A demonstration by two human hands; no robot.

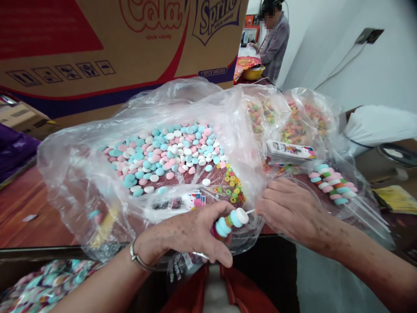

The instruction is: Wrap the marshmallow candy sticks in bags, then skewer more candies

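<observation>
My left hand (195, 230), with a bangle at the wrist, is curled around a candy skewer (230, 221) of blue, white, green and orange pieces. A white stick (250, 211) pokes out of its white end, and the fingers of my right hand (289, 213) pinch that stick. Beyond my left hand lie loose pink, blue and white candies (169, 152) on clear plastic. Small ring candies (232, 184) in green, yellow and orange lie between my hands. Several threaded candy skewers (334, 184) rest right of my right hand.
Printed cards (177, 202) and a card stack (289, 151) lie on the plastic bag (71, 148). A large cardboard box (130, 56) stands behind. Wrapped candies (48, 282) fill a container at lower left. Another person (276, 39) stands at the back near a yellow bowl (254, 73).
</observation>
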